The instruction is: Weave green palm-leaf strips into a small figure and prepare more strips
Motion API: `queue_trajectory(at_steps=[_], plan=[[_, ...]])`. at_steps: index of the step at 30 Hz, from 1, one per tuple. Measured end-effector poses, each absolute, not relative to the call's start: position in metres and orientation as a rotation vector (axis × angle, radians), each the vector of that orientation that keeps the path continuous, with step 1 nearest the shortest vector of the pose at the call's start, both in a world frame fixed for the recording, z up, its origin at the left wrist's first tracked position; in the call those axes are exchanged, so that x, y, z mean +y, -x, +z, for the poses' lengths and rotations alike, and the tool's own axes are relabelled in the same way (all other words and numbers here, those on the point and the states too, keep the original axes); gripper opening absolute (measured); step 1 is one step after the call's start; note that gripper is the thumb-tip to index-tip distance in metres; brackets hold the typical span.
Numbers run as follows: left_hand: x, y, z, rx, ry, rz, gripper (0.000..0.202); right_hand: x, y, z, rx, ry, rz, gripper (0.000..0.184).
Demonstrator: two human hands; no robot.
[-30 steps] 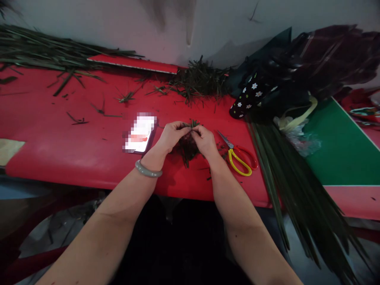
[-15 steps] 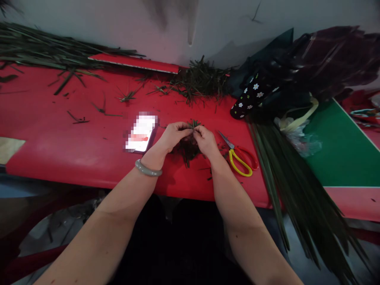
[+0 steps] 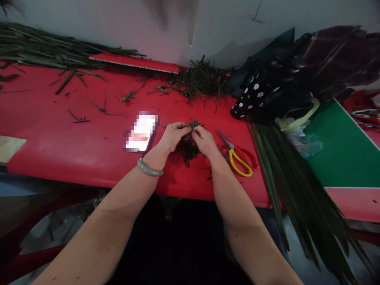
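My left hand and my right hand meet over the red table, fingertips pinched close together. Between them they grip a small bunch of green leaf strips, whose short ends poke up past the fingers. The finer shape of the bunch is hidden by my fingers. Beneath the hands lies a dark heap of leaf scraps. Scissors with one yellow and one red handle rest to the right of my right hand, blades slightly apart. A lit phone, its screen blurred, lies left of my left hand.
Long green leaves hang over the table's front edge at right. A black flowered umbrella-like bundle lies behind them near a green board. Leaf clippings pile against the wall; more long leaves lie at back left.
My fingers have shifted very slightly around the bunch, the right hand's fingertips moving a little left. The scissors, phone and leaf piles stay in place.
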State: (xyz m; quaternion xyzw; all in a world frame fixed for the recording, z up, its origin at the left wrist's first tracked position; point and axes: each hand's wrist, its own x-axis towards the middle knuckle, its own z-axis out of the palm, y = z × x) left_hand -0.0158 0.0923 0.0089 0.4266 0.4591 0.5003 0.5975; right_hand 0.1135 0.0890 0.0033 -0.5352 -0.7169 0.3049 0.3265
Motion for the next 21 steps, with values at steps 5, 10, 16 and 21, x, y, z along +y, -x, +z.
queue_trajectory(at_steps=[5, 10, 16, 21], plan=[[0.0918, 0.0196, 0.0077, 1.222, -1.269, 1.24, 0.015, 0.0859, -0.1124, 0.0059, -1.913, 1.411, 0.812, 0.012], [0.0931, 0.0178, 0.0054, 1.269, -1.273, 1.276, 0.015, 0.0841, -0.1114, 0.0078, -1.907, 1.364, 0.968, 0.01], [0.0956, 0.021, 0.0066, 1.2, -1.139, 1.267, 0.019, 0.0858, -0.11, 0.0005, -1.614, 1.296, 1.111, 0.014], [0.092, 0.02, 0.0126, 1.162, -1.151, 1.252, 0.016, 0.0893, -0.1125, 0.003, -1.359, 1.273, 1.102, 0.015]])
